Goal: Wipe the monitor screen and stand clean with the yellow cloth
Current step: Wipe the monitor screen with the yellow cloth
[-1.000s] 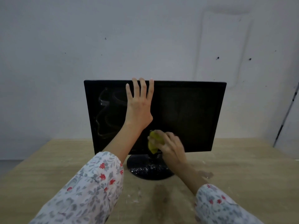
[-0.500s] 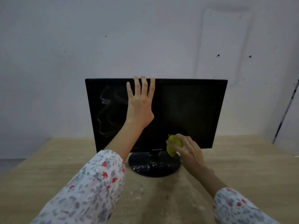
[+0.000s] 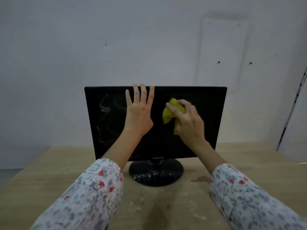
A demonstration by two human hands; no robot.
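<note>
A black monitor (image 3: pixel 209 117) stands upright on a wooden table, its dark screen showing smeared streaks on the left half (image 3: pixel 106 120). Its round black stand (image 3: pixel 156 174) is speckled with white dust. My left hand (image 3: pixel 138 112) lies flat against the screen's upper middle, fingers spread and reaching the top edge. My right hand (image 3: pixel 189 122) presses a bunched yellow cloth (image 3: pixel 171 112) against the right half of the screen, just right of my left hand.
The wooden table (image 3: pixel 49 171) carries pale dust and a dark stain (image 3: pixel 199 179) right of the stand. A grey wall rises close behind the monitor. A thin pole (image 3: pixel 292 110) leans at the far right.
My right hand has carried the yellow cloth from the screen's bottom edge near the stand up and right to the upper right half. My left hand has stayed flat on the screen.
</note>
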